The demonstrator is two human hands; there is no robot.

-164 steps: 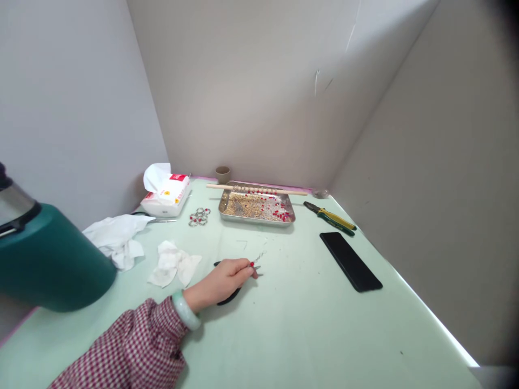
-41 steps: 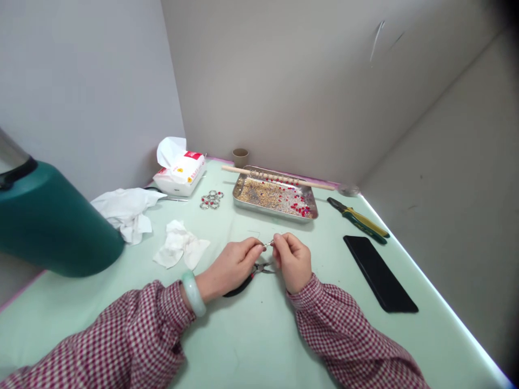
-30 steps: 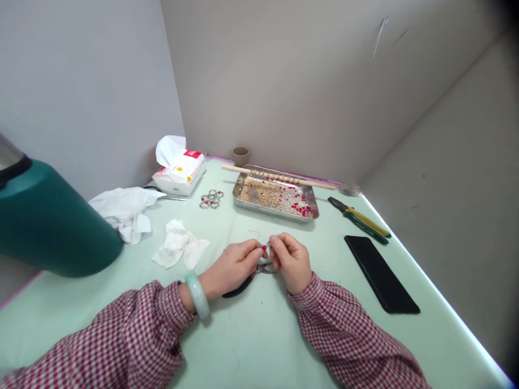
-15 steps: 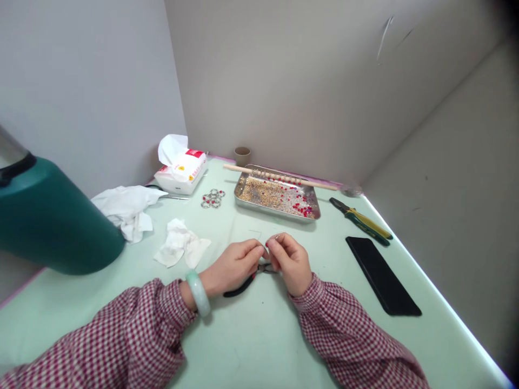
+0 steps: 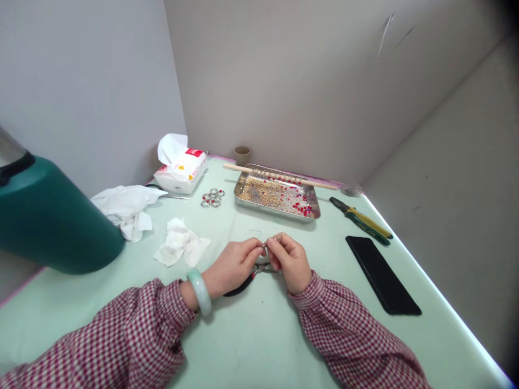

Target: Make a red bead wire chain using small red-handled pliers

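Note:
My left hand [image 5: 234, 266], with a pale green bangle [image 5: 199, 292] at its wrist, is closed in a pinch. Its fingertips nearly meet those of my right hand [image 5: 291, 263], which is also pinching. Between them is a small beaded strand [image 5: 265, 244], partly covered by the fingers; its full shape is hidden. Under the hands lie pliers with black and red handles [image 5: 242, 285], their jaws beneath my right fingers. Beyond the hands, a metal tray [image 5: 275, 212] holds loose gold, clear and red beads. Several beaded rings [image 5: 213, 198] lie left of it.
A wooden stick [image 5: 324, 185] strung with rings spans the tray. Green-handled pliers [image 5: 367, 227] and a black flat case [image 5: 381, 275] lie at right. At left are crumpled tissues [image 5: 181, 243], a tissue pack [image 5: 184, 172] and a large green bottle [image 5: 57, 221]. A small cup [image 5: 242, 155] stands behind.
The fingertips have shifted slightly, and the beaded strand has turned between them. A red bead that showed at my right fingertips is now out of sight.

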